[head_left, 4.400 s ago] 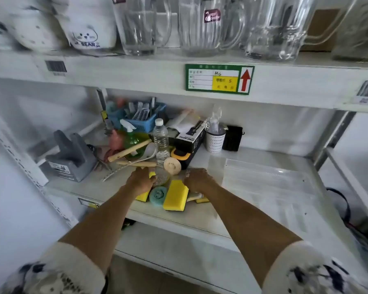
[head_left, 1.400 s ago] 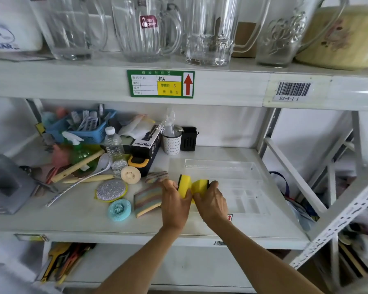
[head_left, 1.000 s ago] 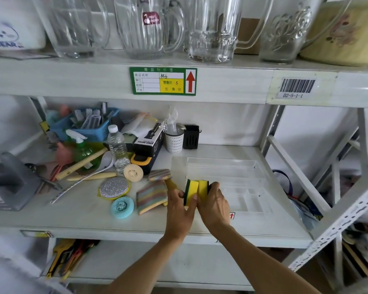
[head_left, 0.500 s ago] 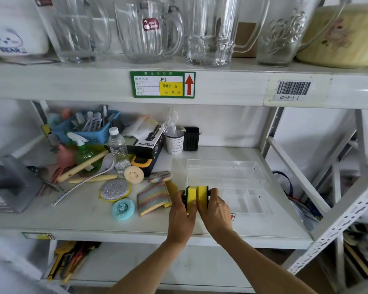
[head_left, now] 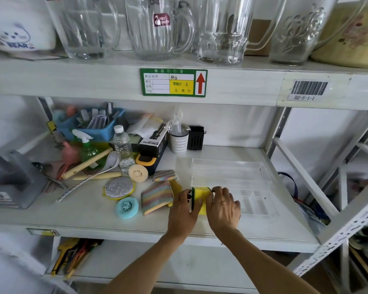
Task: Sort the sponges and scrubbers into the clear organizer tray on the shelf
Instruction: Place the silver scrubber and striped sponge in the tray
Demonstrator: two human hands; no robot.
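Observation:
Two yellow sponges with green backs [head_left: 200, 197] stand on edge, pressed together between my left hand [head_left: 184, 209] and my right hand [head_left: 222, 206]. They sit at the near-left corner of the clear organizer tray [head_left: 242, 172]; whether inside it I cannot tell. Left of my hands lie a striped sponge [head_left: 156, 197], a smaller striped scrubber [head_left: 164, 175], a silver round scrubber on a yellow pad [head_left: 119, 188], a teal mesh scrubber [head_left: 126, 207] and a beige round scrubber [head_left: 138, 173].
Clutter fills the shelf's left: a water bottle [head_left: 123, 148], a green spray bottle [head_left: 87, 148], a blue basket [head_left: 91, 126], a black box [head_left: 152, 144], a grey holder [head_left: 11, 179]. A white cup [head_left: 179, 142] stands at the back. Glass jugs line the upper shelf.
Both hands brought the two yellow sponges from the pile on the left over to the tray's near-left corner, squeezed them side by side and lowered them there.

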